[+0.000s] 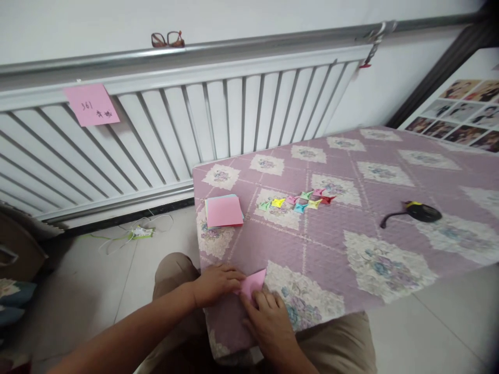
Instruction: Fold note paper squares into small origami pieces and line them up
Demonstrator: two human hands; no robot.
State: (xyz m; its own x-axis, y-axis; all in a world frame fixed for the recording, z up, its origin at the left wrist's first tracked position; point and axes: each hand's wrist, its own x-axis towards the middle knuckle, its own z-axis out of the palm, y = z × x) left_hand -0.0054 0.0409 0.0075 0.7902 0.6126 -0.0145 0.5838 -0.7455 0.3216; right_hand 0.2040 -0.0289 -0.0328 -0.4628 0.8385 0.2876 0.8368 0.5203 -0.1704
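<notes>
A folded piece of pink origami paper (254,280) lies on the near left corner of the table, its pointed end facing away to the right. My left hand (218,284) holds the left side of the paper down, fingers together. From the near side, my right hand (271,318) presses on the paper with its thumb and bent fingers; its fingertips partly cover the lower edge. Farther back is a stack of square paper sheets (224,211), a pink one on top. Several small folded paper figures, among them a yellow one (278,203) and a red one (327,199), sit in two rows.
A purple floral cloth (323,244) covers the table. On its right lies a black object with a thin arm (424,212). Behind stands a white radiator (234,114) with a pink note (92,105); glasses (168,39) rest on the pipe. A cable (142,232) lies on the floor.
</notes>
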